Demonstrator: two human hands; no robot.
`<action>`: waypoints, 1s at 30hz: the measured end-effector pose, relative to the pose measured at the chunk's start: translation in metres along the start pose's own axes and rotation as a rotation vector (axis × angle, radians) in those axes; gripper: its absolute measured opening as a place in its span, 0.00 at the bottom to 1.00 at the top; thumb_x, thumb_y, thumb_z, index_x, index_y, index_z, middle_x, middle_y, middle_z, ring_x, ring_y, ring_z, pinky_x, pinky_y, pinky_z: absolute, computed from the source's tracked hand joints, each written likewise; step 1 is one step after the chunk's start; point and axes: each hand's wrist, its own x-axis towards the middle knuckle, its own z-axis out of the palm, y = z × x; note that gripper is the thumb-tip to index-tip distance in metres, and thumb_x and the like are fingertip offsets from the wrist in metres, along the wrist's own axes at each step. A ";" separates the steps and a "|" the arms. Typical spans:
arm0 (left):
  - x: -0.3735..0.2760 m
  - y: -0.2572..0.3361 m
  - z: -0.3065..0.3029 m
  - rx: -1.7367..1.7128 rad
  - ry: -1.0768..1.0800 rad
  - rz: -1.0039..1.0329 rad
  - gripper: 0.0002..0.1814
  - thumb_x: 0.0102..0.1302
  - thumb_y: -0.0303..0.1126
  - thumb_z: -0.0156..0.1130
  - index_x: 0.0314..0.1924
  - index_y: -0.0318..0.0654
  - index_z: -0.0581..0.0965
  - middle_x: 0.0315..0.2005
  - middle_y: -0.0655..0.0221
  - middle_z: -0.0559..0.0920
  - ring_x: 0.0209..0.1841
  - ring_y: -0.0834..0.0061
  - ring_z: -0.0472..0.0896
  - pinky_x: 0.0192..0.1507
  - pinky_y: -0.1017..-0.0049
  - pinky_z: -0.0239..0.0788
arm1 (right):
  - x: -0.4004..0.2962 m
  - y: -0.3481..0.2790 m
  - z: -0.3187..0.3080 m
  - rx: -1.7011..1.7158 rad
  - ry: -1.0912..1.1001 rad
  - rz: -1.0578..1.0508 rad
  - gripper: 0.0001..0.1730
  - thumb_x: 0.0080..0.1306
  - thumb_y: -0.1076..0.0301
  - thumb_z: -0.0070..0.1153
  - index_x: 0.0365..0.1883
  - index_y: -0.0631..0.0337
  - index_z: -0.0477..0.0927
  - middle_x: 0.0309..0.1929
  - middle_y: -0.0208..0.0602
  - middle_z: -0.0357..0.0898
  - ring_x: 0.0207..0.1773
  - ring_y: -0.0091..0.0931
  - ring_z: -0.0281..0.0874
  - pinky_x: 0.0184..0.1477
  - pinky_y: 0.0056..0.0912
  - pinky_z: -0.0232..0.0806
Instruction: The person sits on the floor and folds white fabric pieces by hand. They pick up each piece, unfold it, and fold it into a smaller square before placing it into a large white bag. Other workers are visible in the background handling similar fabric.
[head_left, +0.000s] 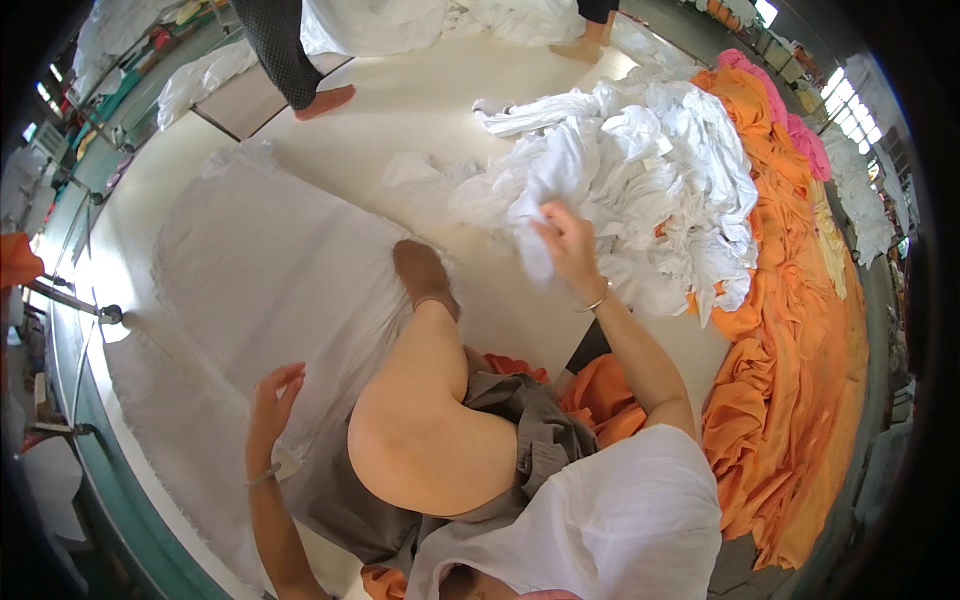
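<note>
My right hand (568, 244), with a bangle at the wrist, grips a piece of white cloth (553, 169) beside a big crumpled heap of white fabric (660, 150). Part of the held cloth is blurred. My left hand (276, 397) hovers over or rests near a white fabric sheet (277, 247), its fingers apart and holding nothing; whether it touches the sheet I cannot tell. The sheet lies spread over the pale platform (420, 90) to the left. My socked foot (424, 274) is at the sheet's right edge.
Long piles of orange fabric (795, 300) and pink fabric (806, 142) lie along the right side. Orange cloth (604, 397) is beside my lap. Two people's feet (324, 102) are at the far side, near white bundles (375, 26). A metal rack (82, 304) stands at the left edge.
</note>
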 end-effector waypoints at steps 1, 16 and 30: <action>0.006 0.010 -0.005 -0.034 0.008 0.016 0.16 0.61 0.26 0.58 0.49 0.34 0.76 0.40 0.61 0.82 0.44 0.69 0.80 0.47 0.73 0.69 | 0.004 -0.025 0.016 0.121 -0.081 -0.053 0.08 0.60 0.68 0.58 0.30 0.65 0.75 0.17 0.27 0.60 0.20 0.14 0.54 0.22 0.21 0.52; 0.032 0.059 -0.138 0.616 0.856 0.108 0.19 0.51 0.23 0.62 0.45 0.35 0.75 0.39 0.57 0.80 0.41 0.58 0.79 0.43 0.68 0.69 | 0.163 -0.231 0.157 0.702 -0.618 -0.383 0.06 0.62 0.69 0.56 0.34 0.63 0.79 0.29 0.23 0.78 0.32 0.12 0.71 0.36 0.16 0.63; 0.006 0.163 -0.141 -0.465 0.836 -0.122 0.18 0.54 0.31 0.62 0.42 0.27 0.76 0.33 0.63 0.81 0.31 0.75 0.80 0.35 0.78 0.72 | 0.024 -0.235 0.245 0.764 -0.552 -0.775 0.23 0.54 0.63 0.62 0.47 0.58 0.72 0.34 0.39 0.77 0.40 0.37 0.77 0.39 0.40 0.68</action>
